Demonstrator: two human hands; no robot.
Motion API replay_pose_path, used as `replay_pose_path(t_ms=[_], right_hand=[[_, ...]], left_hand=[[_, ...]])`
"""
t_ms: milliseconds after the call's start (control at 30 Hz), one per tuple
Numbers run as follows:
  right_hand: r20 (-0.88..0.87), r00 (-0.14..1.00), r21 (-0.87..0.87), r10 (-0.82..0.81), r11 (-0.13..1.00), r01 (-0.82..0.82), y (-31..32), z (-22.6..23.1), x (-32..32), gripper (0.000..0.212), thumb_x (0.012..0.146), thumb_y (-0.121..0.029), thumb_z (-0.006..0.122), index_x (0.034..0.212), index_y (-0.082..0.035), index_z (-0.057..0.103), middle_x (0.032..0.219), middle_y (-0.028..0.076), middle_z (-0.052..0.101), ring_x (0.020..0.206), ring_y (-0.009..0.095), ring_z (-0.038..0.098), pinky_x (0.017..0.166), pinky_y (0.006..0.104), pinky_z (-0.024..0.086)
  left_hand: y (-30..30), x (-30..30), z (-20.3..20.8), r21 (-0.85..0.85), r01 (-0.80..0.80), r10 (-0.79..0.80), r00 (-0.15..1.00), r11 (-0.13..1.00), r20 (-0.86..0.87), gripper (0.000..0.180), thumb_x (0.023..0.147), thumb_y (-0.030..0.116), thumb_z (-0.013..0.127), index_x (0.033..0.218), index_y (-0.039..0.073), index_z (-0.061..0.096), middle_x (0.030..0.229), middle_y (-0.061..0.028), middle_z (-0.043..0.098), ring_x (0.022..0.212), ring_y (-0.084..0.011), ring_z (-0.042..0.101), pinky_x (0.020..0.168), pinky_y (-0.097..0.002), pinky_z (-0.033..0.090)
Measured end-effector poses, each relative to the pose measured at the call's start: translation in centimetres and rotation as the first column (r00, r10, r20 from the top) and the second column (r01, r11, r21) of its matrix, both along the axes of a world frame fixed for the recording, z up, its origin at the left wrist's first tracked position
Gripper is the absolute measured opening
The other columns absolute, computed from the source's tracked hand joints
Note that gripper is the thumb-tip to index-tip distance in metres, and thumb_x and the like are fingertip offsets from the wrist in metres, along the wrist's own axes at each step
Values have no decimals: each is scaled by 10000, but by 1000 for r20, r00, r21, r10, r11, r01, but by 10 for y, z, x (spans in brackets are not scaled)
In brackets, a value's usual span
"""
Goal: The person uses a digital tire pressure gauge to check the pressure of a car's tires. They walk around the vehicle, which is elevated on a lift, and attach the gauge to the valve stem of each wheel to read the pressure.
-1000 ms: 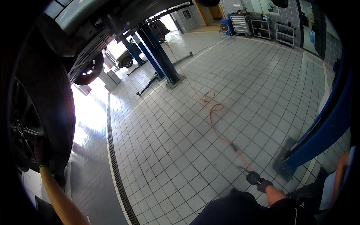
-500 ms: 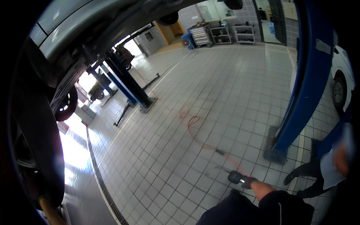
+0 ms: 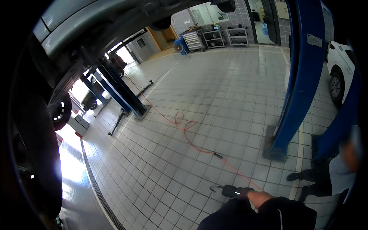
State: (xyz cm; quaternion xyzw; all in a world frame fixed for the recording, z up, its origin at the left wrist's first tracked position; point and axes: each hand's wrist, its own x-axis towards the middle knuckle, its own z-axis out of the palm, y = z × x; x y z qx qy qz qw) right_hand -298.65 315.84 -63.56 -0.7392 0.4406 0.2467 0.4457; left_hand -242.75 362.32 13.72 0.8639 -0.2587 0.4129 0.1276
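I cannot see the left hand from here, so its grip I cannot tell. A dark tyre (image 3: 43, 153) looms between eight and nine o'clock; a blue post (image 3: 119, 91) stands at ten. Near the centre a red hose (image 3: 199, 148) loops, trailing toward five. A tool cart (image 3: 194, 40) sits at twelve. At five is the black tool (image 3: 229, 191), the gloved right hand (image 3: 243, 193) wrapped around it. The nearer post (image 3: 304, 73) and a white car (image 3: 342, 71) share half past two; another person (image 3: 342, 176) is at four.

Car workshop with blue lift posts (image 3: 306, 73)
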Motion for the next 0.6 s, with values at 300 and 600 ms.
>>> replay_pose_path(t_ms=[300, 600], right_hand=[[-118, 986, -34, 117, 992, -121, -18, 4, -45, 805, 779, -484, 712, 1503, -215, 485, 1433, 103, 615, 1309, 299, 596, 1088, 425, 472], [-102, 984, -47, 149, 987, -154, -58, 5, -31, 803, 738, -415, 740, 1479, -200, 520, 1442, 82, 610, 1298, 279, 603, 1082, 395, 483]], left_hand=[[-22, -23, -2, 47, -258, 248, 956, 965, 155, 373, 820, 392, 694, 1096, 145, 738, 1121, -134, 712, 1025, -324, 670, 903, -432, 511], [77, 57, 24, 369, -606, 332, 742, 705, 583, 458, 940, 317, 656, 1335, 88, 622, 1416, -230, 553, 1301, -371, 556, 1091, -428, 485]])
